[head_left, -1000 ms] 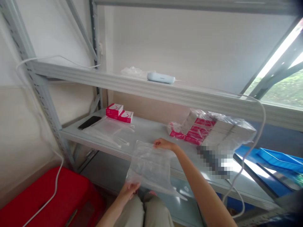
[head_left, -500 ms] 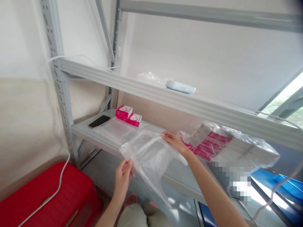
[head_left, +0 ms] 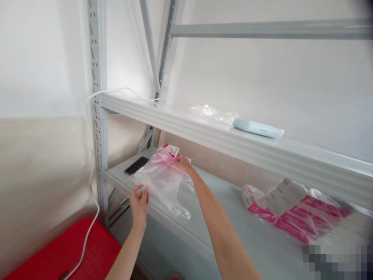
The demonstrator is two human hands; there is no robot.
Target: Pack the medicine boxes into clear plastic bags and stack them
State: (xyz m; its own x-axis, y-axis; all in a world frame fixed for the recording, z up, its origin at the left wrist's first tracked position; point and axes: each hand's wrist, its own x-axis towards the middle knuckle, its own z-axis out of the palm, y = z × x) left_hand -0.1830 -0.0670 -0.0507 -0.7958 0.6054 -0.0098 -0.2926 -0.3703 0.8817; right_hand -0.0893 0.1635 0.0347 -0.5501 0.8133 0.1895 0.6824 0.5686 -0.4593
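A clear plastic bag [head_left: 163, 177] is stretched out flat over the lower shelf. My right hand [head_left: 184, 165] pinches its far edge, close beside the small pink and white boxes [head_left: 171, 149]. At the bag's near left edge, my left hand [head_left: 140, 201] has its fingers closed on the plastic. The bag's handle end droops toward the shelf's front edge. Through the film the pink of the boxes shows, and the bag partly covers them. Just left of the bag lies a black phone [head_left: 136, 165].
Bundled pink and white boxes in clear wrap [head_left: 303, 214] lie on the right of the lower shelf. Above, the upper shelf beam [head_left: 186, 130] carries a pale blue device [head_left: 258, 128] and crumpled plastic [head_left: 210, 111]. A white cable [head_left: 87, 233] hangs over a red stool [head_left: 96, 252].
Both hands have carried the bag left and farther back, over the small pink boxes. My view has turned, so the shelves sit differently in the picture.
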